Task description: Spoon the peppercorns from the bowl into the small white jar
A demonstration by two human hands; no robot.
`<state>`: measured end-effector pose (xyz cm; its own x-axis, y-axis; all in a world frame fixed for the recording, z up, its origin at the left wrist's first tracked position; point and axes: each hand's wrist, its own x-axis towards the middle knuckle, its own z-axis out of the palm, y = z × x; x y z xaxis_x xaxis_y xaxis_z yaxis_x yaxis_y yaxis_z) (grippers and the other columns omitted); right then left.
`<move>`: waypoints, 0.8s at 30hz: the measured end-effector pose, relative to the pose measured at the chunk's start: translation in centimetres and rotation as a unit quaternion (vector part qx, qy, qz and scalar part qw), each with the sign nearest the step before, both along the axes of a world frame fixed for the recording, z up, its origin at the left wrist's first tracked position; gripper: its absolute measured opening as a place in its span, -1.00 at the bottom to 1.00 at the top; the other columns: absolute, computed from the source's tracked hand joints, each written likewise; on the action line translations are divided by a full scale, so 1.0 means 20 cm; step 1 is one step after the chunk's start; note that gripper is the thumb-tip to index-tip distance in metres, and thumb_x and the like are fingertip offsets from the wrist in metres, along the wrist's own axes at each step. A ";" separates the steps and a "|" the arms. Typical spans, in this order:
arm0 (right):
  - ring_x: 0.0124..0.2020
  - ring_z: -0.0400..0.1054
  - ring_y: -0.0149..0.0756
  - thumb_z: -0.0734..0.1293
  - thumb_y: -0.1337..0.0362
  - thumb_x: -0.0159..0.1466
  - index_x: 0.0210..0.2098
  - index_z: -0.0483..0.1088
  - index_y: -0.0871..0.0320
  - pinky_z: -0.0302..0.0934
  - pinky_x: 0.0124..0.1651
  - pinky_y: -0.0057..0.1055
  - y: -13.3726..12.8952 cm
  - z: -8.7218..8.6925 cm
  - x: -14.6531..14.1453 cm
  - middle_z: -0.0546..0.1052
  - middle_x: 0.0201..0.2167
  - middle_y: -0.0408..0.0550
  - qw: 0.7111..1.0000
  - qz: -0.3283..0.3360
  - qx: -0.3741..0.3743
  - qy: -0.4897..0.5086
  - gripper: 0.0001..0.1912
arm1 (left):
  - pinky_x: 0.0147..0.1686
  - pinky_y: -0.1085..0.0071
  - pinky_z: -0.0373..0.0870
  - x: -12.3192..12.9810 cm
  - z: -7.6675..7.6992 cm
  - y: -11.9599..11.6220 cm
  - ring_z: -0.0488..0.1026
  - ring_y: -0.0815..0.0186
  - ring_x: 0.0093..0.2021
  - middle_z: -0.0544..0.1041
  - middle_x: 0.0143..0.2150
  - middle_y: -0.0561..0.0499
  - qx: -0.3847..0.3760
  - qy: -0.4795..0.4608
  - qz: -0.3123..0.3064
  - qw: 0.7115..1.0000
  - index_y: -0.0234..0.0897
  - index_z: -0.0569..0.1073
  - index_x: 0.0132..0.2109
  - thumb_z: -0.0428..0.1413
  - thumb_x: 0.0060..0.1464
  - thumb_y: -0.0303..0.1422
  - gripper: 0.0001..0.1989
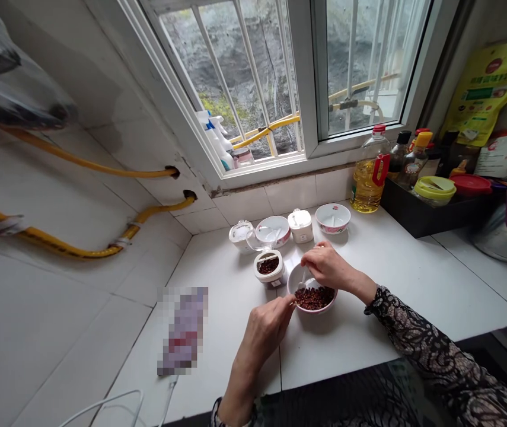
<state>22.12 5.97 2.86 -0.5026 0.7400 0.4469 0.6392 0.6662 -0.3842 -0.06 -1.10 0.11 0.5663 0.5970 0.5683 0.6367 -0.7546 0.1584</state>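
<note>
A white bowl [313,308] with a pink rim holds dark red-brown peppercorn-like pieces [315,298]. My left hand [268,323] pinches the bowl's left rim. Over the bowl's far side, my right hand [327,265] is closed on a white spoon [303,277], whose lower end reaches down to the pieces. Just left of the bowl stands a small white container [270,270] with its clear lid raised and similar dark pieces inside.
Behind are two white lidded containers [242,236] [300,226] and two patterned bowls [273,231] [333,219]. An oil bottle [367,178] and a black tray [407,212] of seasonings stand at the right. A blurred-out object [182,332] lies left, near a white cable [115,396].
</note>
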 end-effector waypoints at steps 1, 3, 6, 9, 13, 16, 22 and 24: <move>-0.34 0.47 -0.27 0.26 0.54 0.21 -0.33 0.50 0.18 0.08 -0.02 -0.25 0.00 0.00 -0.01 0.65 -0.37 -0.01 1.000 0.004 -0.010 0.007 -0.78 | -0.52 0.51 0.34 0.00 0.00 0.00 0.53 0.37 -0.49 0.58 -0.41 -0.01 -0.001 0.002 0.001 1.000 -0.29 0.44 -0.12 -0.16 0.45 -0.35 -0.71; -0.34 0.48 -0.27 0.26 0.55 0.20 -0.33 0.51 0.18 0.10 -0.01 -0.25 -0.01 0.00 -0.02 0.65 -0.37 -0.01 0.999 -0.002 -0.029 0.023 -0.77 | -0.50 0.52 0.35 0.00 0.00 0.00 0.54 0.37 -0.48 0.58 -0.41 -0.01 -0.001 0.005 0.002 1.000 -0.29 0.44 -0.12 -0.16 0.45 -0.35 -0.71; -0.35 0.49 -0.26 0.25 0.55 0.21 -0.33 0.53 0.17 0.12 0.01 -0.23 0.00 0.01 -0.01 0.66 -0.37 -0.01 0.997 -0.035 -0.050 0.051 -0.75 | -0.51 0.52 0.35 0.00 0.00 0.00 0.55 0.36 -0.48 0.59 -0.40 -0.02 0.000 0.006 0.001 1.000 -0.29 0.44 -0.12 -0.16 0.45 -0.35 -0.70; -0.38 0.48 -0.28 0.25 0.52 0.22 -0.35 0.55 0.15 0.15 0.01 -0.24 0.01 0.03 0.01 0.65 -0.40 -0.04 0.993 -0.056 -0.060 0.082 -0.74 | -0.51 0.52 0.35 0.00 0.00 0.00 0.54 0.37 -0.48 0.59 -0.40 -0.02 -0.004 0.007 0.002 1.000 -0.29 0.45 -0.12 -0.16 0.45 -0.34 -0.69; -0.42 0.44 -0.34 0.25 0.51 0.21 -0.37 0.56 0.14 0.19 0.01 -0.27 0.01 0.03 0.02 0.63 -0.45 -0.10 0.989 -0.069 -0.072 0.109 -0.73 | -0.50 0.53 0.37 0.00 0.00 0.00 0.55 0.37 -0.47 0.59 -0.40 -0.02 -0.008 0.010 0.004 1.000 -0.28 0.46 -0.12 -0.16 0.44 -0.35 -0.70; -0.49 0.39 -0.37 0.24 0.50 0.19 -0.40 0.57 0.15 0.23 -0.11 -0.34 0.01 0.03 0.02 0.59 -0.52 -0.12 0.983 -0.086 -0.101 0.124 -0.73 | -0.51 0.52 0.36 -0.01 0.00 0.00 0.55 0.37 -0.48 0.59 -0.39 -0.02 -0.004 0.007 0.001 1.000 -0.28 0.45 -0.12 -0.16 0.44 -0.35 -0.70; -0.49 0.41 -0.37 0.25 0.42 0.19 -0.37 0.57 0.18 0.26 -0.33 -0.45 0.02 0.06 0.04 0.55 -0.58 -0.14 0.937 -0.093 -0.234 0.241 -0.77 | -0.54 0.52 0.32 -0.01 -0.01 0.00 0.52 0.38 -0.51 0.57 -0.43 0.01 -0.001 0.003 0.006 1.000 -0.27 0.45 -0.12 -0.14 0.43 -0.36 -0.72; -0.47 0.43 -0.36 0.27 0.37 0.19 -0.36 0.56 0.20 0.30 -0.31 -0.43 0.03 0.07 0.04 0.55 -0.57 -0.13 0.913 -0.078 -0.273 0.294 -0.80 | -0.55 0.52 0.31 -0.01 -0.01 0.00 0.52 0.38 -0.52 0.56 -0.44 0.02 0.000 0.004 0.005 1.000 -0.27 0.45 -0.12 -0.15 0.44 -0.36 -0.72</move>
